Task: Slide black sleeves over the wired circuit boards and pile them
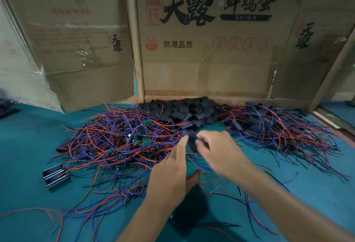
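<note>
A tangle of green circuit boards [123,141] with red and blue wires covers the left half of the teal table. Loose black sleeves [184,113] lie heaped at the back centre. To the right sits a pile of sleeved boards [269,124] with wires trailing out. Between my hands is one black sleeve [193,141], blurred by motion. My right hand [221,151] pinches it with curled fingers. My left hand [172,176] reaches up with its index finger extended and touching the sleeve's left edge. Whether a board is inside the sleeve is hidden.
Upright cardboard box panels [201,45] wall off the back of the table. A small black metal-edged block [55,176] rests at the front left. Loose red and blue wires [107,199] stray across the teal mat [28,145] toward me.
</note>
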